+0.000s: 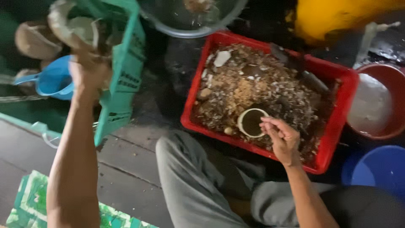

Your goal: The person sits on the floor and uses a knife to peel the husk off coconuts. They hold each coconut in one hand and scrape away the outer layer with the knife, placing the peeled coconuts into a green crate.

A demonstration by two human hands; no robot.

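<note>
A person's right hand (282,137) pinches the near rim of a small round cream cup (252,122), fingers closed on its edge. The cup stands upright, mouth facing up, in the near part of a red crate (337,126) filled with brown shell scraps. Far left, the left hand (86,74) is raised and closed around a pale, rounded coconut shell piece (69,25), beside a tilted green plastic basket (124,71).

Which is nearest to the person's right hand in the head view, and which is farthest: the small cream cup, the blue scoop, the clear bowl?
From the right hand:
1. Small cream cup, touching the fingertips, in the red crate.
2. Clear bowl, at the top, beyond the crate.
3. Blue scoop, far left, beside the left hand.
</note>
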